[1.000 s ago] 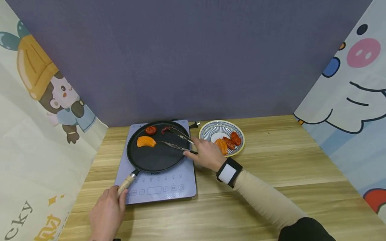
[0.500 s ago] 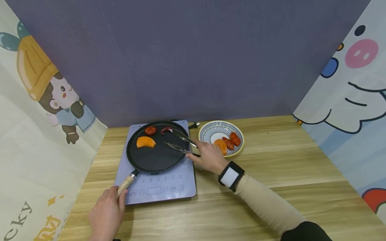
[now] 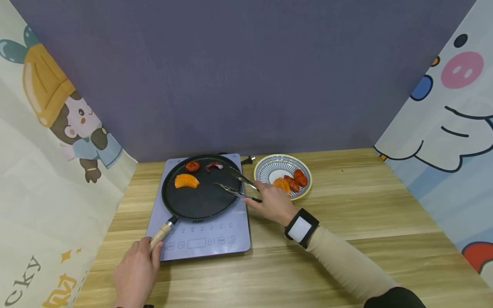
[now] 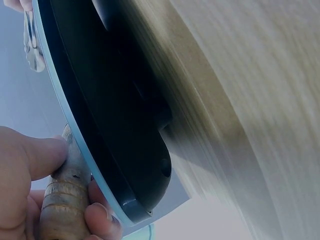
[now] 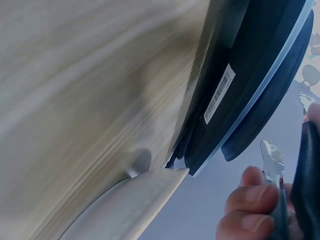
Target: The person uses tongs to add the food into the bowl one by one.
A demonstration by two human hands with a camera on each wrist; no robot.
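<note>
My left hand (image 3: 136, 269) grips the wooden handle (image 3: 161, 234) of a black frying pan (image 3: 200, 201); in the left wrist view the thumb and fingers wrap round that handle (image 4: 65, 205). My right hand (image 3: 273, 203) holds metal tongs (image 3: 235, 191) with dark grips, their arms spread apart over the pan's right side and nothing between the tips. In the pan lie an orange salmon-like slice (image 3: 186, 181), a red tomato-like half (image 3: 192, 166) and a curled dark-red octopus-tentacle-like piece (image 3: 213, 166). The right wrist view shows fingers around the tongs (image 5: 274, 165).
The pan stands on a pale induction cooker (image 3: 200, 248). Right of it, a striped plate (image 3: 265, 167) holds an orange slice (image 3: 282, 185) and red-brown pieces (image 3: 300, 177). A black plug (image 3: 248, 160) lies behind, near the dark back wall (image 3: 246, 85).
The tongs and right hand have drawn back to the right, away from the tentacle-like piece, which now lies free of the tips. My left hand stays on the handle.
</note>
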